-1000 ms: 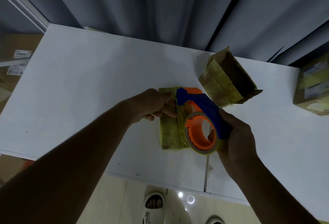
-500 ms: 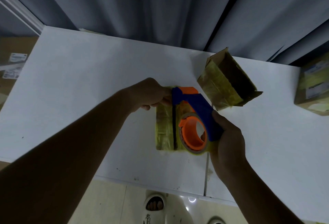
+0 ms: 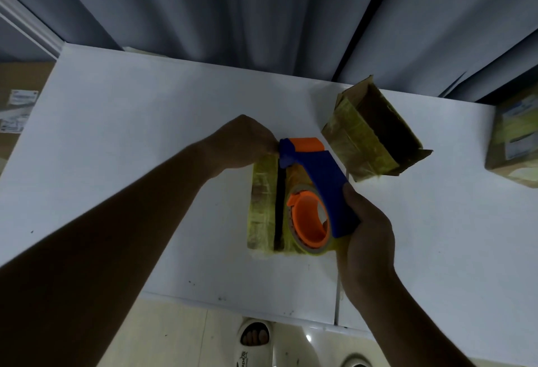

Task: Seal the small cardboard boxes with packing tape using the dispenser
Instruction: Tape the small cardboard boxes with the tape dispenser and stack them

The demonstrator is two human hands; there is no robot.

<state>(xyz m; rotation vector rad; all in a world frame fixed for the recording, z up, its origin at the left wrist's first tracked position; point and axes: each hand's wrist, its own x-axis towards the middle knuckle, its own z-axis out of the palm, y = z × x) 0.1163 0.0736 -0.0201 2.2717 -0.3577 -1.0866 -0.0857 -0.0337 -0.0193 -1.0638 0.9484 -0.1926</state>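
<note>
A small cardboard box [image 3: 263,206], wrapped in yellowish tape, lies on the white table [image 3: 131,133] with a dark gap between its top flaps. My right hand [image 3: 368,232] grips the blue and orange tape dispenser [image 3: 320,183], which rests over the box with its orange head at the far end. My left hand [image 3: 243,142] holds the box's far end, fingers touching the dispenser's head. The tape roll [image 3: 310,222] sits near the box's front end.
A second small box [image 3: 369,136] with open flaps stands tilted at the back right. A larger labelled box [image 3: 515,139] sits at the right edge. Grey curtains [image 3: 262,2] hang behind the table. Feet in white sandals [image 3: 256,340] show below the front edge.
The box has been set flatter and straighter on the table. The dispenser's head has moved to the box's far end, and my left hand shifted there with it.
</note>
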